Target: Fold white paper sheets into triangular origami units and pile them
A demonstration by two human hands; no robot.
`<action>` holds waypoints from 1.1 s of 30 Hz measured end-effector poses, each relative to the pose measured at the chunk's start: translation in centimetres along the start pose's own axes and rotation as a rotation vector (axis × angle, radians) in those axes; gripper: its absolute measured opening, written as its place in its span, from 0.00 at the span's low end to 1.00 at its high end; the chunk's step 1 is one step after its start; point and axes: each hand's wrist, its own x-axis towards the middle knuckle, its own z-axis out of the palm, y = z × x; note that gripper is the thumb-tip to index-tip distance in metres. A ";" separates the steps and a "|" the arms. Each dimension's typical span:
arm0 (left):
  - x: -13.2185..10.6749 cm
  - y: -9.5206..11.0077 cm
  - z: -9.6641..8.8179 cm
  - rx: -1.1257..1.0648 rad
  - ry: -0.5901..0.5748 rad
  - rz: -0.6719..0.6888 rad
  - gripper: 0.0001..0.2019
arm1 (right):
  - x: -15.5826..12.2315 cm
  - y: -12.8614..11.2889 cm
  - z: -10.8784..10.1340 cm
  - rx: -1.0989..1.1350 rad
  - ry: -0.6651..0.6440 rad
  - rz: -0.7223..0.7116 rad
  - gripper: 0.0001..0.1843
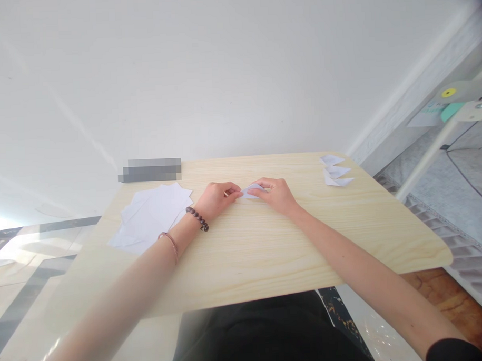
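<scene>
Between my two hands, over the middle of the table, is a small folded piece of white paper [250, 191]. My left hand [221, 197] pinches its left end between thumb and fingertips. My right hand [276, 193] grips the right end, thumb on the near side and fingers behind. Left of my left hand lies a spread stack of white paper sheets [153, 212], partly behind my left forearm. Several folded white paper pieces [336, 171] with pointed ends sit in a column at the right back of the table.
The pale wooden table [244, 264] has rounded corners and stands against a white wall [229, 75]. At its back left is a blurred-out dark object [151, 170]. A white metal frame [433, 152] stands beyond the right side. My dark-clothed lap is below the front edge.
</scene>
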 end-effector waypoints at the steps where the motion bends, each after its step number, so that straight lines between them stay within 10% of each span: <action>1: 0.0 0.0 0.0 -0.013 0.001 -0.002 0.12 | 0.0 0.0 0.0 0.004 0.005 0.001 0.12; 33: -0.1 0.0 -0.5 0.036 0.024 -0.104 0.21 | 0.4 0.5 -0.5 0.102 -0.086 0.106 0.20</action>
